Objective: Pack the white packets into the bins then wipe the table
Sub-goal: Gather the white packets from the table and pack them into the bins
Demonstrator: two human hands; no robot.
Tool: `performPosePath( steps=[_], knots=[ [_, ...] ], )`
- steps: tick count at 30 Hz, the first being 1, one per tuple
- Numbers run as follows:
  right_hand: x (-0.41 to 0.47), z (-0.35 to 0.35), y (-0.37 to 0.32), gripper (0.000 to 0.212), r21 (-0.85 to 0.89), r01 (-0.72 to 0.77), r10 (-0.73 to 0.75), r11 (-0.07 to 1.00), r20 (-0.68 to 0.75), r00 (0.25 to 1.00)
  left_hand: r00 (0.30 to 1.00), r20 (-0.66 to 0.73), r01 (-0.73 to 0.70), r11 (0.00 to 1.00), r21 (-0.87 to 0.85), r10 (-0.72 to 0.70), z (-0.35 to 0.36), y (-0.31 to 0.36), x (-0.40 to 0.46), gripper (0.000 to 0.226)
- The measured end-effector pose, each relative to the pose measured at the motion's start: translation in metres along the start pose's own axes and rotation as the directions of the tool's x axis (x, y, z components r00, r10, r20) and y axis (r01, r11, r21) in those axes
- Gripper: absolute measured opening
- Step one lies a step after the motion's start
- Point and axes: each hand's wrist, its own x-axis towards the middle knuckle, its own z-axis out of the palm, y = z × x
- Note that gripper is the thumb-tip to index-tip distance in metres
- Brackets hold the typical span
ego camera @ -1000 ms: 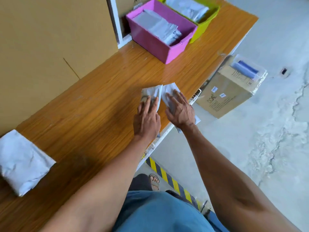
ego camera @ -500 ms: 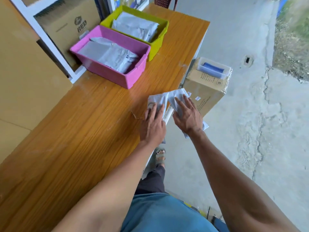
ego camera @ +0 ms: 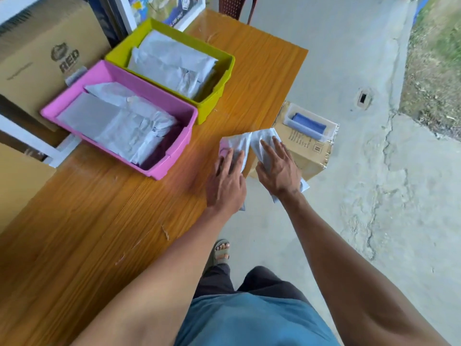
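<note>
My left hand (ego camera: 225,186) holds a white packet (ego camera: 237,143) at the right edge of the wooden table (ego camera: 99,221), its fingers lying along the top. My right hand (ego camera: 279,171) holds a second white packet (ego camera: 264,138) just past the table edge, over the floor. Both thumbs are hidden under the packets. Just left of the hands stands a pink bin (ego camera: 174,168) with several white packets (ego camera: 119,126) in it. Behind it a yellow-green bin (ego camera: 217,96) also holds white packets (ego camera: 172,63).
A cardboard box (ego camera: 309,151) stands on the floor under my right hand, with a clear tray (ego camera: 309,123) holding something blue on top. A large brown carton (ego camera: 50,58) and white shelf frames stand behind the bins. Concrete floor lies to the right.
Both hands moved along the table edge with their packets, from mid-table to beside the pink bin. The right packet is off the table now. The folded white item at the near left left the view.
</note>
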Motion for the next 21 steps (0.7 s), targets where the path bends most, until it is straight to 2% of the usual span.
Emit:
performPosePath(
  steps=[6, 12, 17, 21],
  knots=[
    [0.082, -0.013, 0.026, 0.066, 0.035, 0.0, 0.003, 0.999, -0.095, 0.996, 0.998, -0.056, 0.001, 0.999, -0.033, -0.003, 0.0, 0.028, 0.069, 0.065],
    [0.18, -0.034, 0.048, 0.069, 0.084, 0.084, -0.069, 0.993, -0.164, 0.984, 0.977, -0.207, 0.034, 0.995, -0.094, -0.053, -0.005, 0.063, 0.15, 0.062],
    [0.257, -0.044, 0.052, 0.069, 0.144, 0.209, -0.188, 0.967, -0.148, 0.971, 0.945, -0.284, 0.146, 0.986, -0.086, -0.164, -0.009, 0.083, 0.211, 0.063],
    [0.311, -0.052, 0.038, 0.069, 0.18, 0.341, -0.328, 0.923, -0.101, 0.939, 0.879, -0.401, 0.242, 0.966, -0.092, -0.259, -0.025, 0.09, 0.246, 0.062]
  ],
)
